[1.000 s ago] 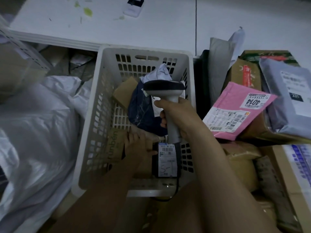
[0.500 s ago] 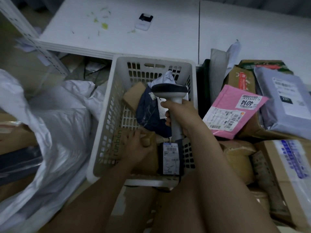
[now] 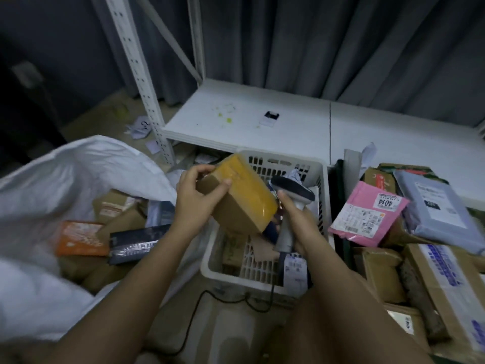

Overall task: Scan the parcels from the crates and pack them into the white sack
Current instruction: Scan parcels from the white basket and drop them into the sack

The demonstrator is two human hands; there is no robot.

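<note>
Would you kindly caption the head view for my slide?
Left hand lifts a taped cardboard parcel toward right hand's barcode scanner.

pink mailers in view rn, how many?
1. The pink mailer lies on the pile of parcels right of the white crate, label up. Others may be buried under the pile.

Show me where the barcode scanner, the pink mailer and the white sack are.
barcode scanner [image 3: 294, 191], head view, on its dark head.
pink mailer [image 3: 363, 214], head view, on its pink face.
white sack [image 3: 86, 164], head view, on its raised rim.
</note>
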